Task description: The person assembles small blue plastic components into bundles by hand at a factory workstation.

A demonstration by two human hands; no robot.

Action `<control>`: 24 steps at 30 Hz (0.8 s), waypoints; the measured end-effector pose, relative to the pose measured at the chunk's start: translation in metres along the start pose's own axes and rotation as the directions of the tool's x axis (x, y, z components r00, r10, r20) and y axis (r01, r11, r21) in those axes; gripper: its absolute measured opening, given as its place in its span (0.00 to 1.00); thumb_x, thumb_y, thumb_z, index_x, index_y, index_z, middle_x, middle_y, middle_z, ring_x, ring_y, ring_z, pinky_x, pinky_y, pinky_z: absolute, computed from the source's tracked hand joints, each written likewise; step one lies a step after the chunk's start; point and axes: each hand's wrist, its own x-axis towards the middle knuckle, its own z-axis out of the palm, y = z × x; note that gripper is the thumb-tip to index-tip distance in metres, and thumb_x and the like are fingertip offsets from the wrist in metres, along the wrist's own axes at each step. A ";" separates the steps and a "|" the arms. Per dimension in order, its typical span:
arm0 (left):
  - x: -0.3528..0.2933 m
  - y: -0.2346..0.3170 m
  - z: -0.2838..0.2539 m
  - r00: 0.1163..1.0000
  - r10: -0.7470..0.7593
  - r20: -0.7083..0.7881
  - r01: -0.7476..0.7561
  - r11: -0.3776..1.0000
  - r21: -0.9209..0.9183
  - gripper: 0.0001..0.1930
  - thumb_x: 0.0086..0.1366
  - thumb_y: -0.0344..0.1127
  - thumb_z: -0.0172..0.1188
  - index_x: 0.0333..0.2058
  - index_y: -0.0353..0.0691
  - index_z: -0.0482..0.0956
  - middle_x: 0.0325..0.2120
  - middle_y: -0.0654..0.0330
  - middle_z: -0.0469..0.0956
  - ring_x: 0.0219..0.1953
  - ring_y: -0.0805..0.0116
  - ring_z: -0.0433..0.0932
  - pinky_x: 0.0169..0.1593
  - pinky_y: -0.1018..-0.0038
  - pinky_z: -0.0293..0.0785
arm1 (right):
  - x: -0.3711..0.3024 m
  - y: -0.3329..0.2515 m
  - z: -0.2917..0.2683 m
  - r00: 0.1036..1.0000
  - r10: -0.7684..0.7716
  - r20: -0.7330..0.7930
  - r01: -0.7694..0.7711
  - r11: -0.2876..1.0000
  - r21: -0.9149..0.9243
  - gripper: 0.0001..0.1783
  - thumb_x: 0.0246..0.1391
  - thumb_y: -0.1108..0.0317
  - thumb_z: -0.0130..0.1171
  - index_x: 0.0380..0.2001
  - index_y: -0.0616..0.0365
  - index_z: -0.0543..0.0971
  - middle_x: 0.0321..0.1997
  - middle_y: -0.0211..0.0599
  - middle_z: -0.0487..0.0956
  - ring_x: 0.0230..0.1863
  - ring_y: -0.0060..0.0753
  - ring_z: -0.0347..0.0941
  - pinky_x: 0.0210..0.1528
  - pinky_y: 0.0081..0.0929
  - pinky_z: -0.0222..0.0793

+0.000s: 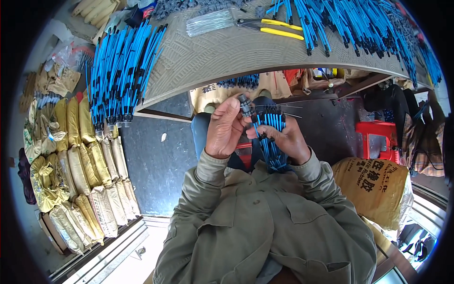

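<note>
My left hand (pixel 223 128) pinches a small dark grey ribbed plastic fitting (pixel 245 105) between thumb and fingertips. My right hand (pixel 289 140) is wrapped round a bundle of blue tubes (pixel 270 147) with black ends, held upright against my lap. The fitting sits just above and left of the bundle's top, and the two hands almost meet there. Thin metal wires (pixel 289 107) stick out to the right behind the bundle's top. Where the wires begin is hidden.
Ahead stands a grey-topped table (pixel 203 66) with wire pieces (pixel 210 22), yellow-handled cutters (pixel 279 28) and blue tube heaps (pixel 350 23). More blue tubes (pixel 124 71) hang at its left end. Sacks (pixel 85 165) are stacked left; a red stool (pixel 377 135) and large sack (pixel 373 187) stand right.
</note>
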 end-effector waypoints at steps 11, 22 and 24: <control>-0.015 0.001 0.021 0.976 0.200 0.082 -0.216 0.882 0.419 0.19 0.61 0.24 0.55 0.51 0.32 0.69 0.45 0.59 0.73 0.41 0.75 0.74 0.43 0.79 0.73 | -0.003 0.003 -0.003 0.996 -0.044 -0.079 0.042 0.999 -0.028 0.14 0.54 0.72 0.57 0.42 0.66 0.72 0.34 0.34 0.78 0.35 0.20 0.74 0.38 0.19 0.71; -0.019 -0.001 0.025 0.948 0.271 0.169 -0.319 0.760 0.567 0.23 0.60 0.20 0.54 0.55 0.32 0.65 0.46 0.60 0.70 0.44 0.74 0.71 0.48 0.80 0.68 | -0.004 0.012 -0.003 0.981 -0.127 -0.144 0.128 0.992 -0.005 0.12 0.54 0.66 0.58 0.39 0.62 0.75 0.30 0.25 0.77 0.29 0.12 0.69 0.31 0.15 0.67; -0.020 0.002 0.025 0.956 0.227 0.187 -0.294 0.762 0.577 0.23 0.61 0.20 0.53 0.55 0.32 0.65 0.45 0.60 0.70 0.44 0.74 0.71 0.48 0.80 0.68 | -0.004 0.010 -0.003 0.981 -0.119 -0.150 0.121 0.993 -0.001 0.13 0.54 0.66 0.58 0.39 0.62 0.75 0.30 0.25 0.77 0.29 0.12 0.69 0.31 0.15 0.67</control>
